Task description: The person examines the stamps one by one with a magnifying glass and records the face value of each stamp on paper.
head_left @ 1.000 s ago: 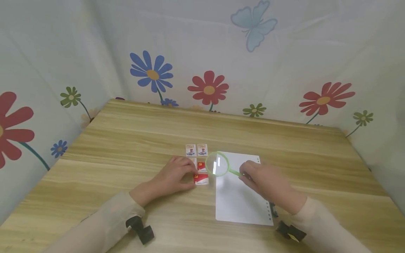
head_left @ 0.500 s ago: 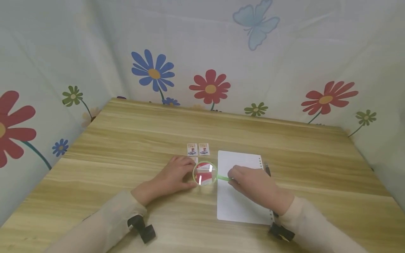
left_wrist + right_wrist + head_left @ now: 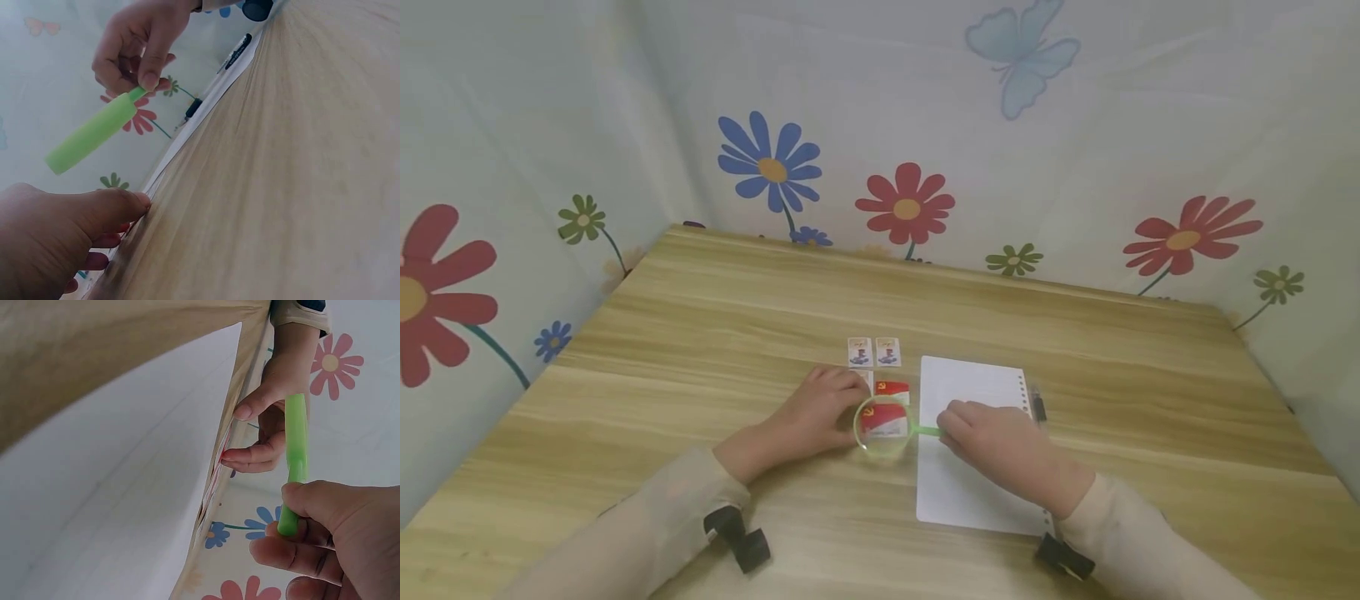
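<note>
My right hand (image 3: 1000, 446) pinches the handle of a green magnifying glass (image 3: 925, 431). In the head view its round lens overlaps a red-and-white stamp (image 3: 882, 421) with a yellow emblem; in the wrist views the glass hangs above the table. My left hand (image 3: 808, 417) rests at the stamp's left side, thumb near its lower edge and fingertips near its upper left corner. Just behind is another red stamp (image 3: 892, 392). A pale stamp (image 3: 865, 379) is partly hidden by my left fingers. Two matching picture stamps (image 3: 874, 352) lie side by side farther back.
A white sheet (image 3: 970, 379) with punched holes down its right edge lies under my right hand. Beyond that edge is a black pen (image 3: 1038, 404). The wooden table (image 3: 760, 308) meets a flowered cloth backdrop (image 3: 1075, 158).
My right hand has brought the magnifying glass left and toward me, from the sheet's edge to over the front red stamp. The left hand has stayed by the stamps.
</note>
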A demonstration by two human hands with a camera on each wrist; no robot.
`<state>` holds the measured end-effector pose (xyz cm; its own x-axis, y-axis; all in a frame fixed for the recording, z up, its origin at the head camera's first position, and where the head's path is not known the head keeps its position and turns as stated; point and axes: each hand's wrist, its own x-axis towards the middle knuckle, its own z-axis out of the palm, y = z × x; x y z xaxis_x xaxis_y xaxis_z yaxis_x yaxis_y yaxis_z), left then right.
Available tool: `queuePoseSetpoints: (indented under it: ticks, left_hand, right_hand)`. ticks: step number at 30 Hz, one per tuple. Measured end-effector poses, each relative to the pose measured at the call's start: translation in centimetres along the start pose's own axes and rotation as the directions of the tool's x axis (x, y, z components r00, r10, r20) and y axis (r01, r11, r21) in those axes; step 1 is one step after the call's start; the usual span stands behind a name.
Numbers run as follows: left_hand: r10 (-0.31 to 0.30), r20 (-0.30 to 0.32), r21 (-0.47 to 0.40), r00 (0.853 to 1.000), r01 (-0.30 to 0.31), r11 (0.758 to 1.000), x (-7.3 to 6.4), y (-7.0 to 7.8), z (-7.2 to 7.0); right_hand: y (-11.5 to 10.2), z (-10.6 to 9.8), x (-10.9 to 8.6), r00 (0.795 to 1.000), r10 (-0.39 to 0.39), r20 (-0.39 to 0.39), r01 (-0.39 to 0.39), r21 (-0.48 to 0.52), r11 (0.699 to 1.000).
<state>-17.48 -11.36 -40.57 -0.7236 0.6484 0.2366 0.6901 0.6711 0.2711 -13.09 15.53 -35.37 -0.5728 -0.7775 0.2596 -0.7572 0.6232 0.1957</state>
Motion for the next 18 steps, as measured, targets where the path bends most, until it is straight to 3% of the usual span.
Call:
queuePoseSetpoints:
  ticks: [18]
  left_hand:
    - [0.024,-0.001,0.029,1.0,-0.024,0.999,0.21,0.34,-0.21]
  right_hand:
    - [-0.08,-0.17,-0.17,1.0,-0.009,0.008,0.01,-0.005,1.0]
